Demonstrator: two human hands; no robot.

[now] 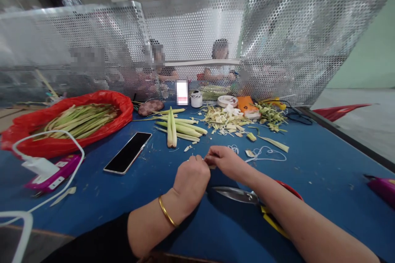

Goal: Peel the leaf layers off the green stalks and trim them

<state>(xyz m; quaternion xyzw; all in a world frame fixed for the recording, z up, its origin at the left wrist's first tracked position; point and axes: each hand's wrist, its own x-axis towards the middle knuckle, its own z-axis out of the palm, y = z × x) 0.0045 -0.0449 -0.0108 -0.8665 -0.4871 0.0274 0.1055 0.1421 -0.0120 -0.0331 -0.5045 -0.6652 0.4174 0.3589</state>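
Observation:
My left hand (191, 178) and my right hand (224, 160) meet over the blue table (324, 172), fingers pinched together on something small I cannot make out. A gold bangle circles my left wrist. Red-handled scissors (243, 195) lie on the table under my right forearm. Several trimmed pale green stalks (177, 127) lie just beyond my hands. A loop of white string (265, 154) rests to the right of my right hand.
A red bag of green stalks (77, 121) sits at the left. A black phone (128, 152), a charger with white cable (40, 164) and a purple pack (54, 176) lie nearby. Cut scraps (225, 121) pile near a perforated metal screen (277, 41); people sit behind it.

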